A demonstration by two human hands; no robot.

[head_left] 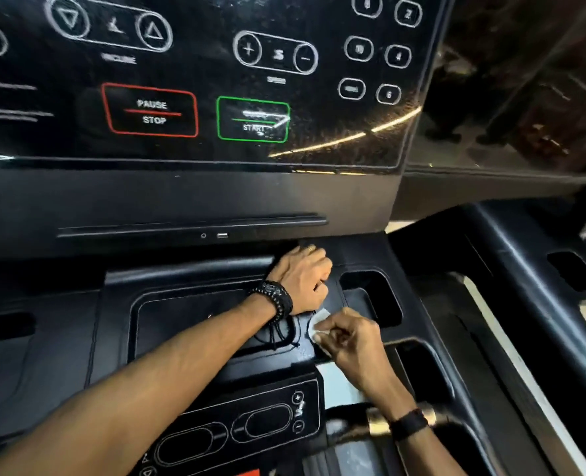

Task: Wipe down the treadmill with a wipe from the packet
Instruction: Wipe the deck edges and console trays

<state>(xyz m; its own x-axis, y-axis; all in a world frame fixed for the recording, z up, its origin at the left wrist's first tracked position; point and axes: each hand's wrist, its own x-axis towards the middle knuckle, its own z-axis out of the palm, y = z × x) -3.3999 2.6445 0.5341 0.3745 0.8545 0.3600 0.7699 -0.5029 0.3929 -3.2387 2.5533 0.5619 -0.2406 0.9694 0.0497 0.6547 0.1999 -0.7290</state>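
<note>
While the left hand (pixel 303 280) rests curled on the treadmill console tray (pixel 188 317), gripping something dark I cannot identify, the right hand (pixel 351 341) pinches a white wipe (pixel 319 321). The wipe sits between the 2 hands, just below the left wrist.
</note>
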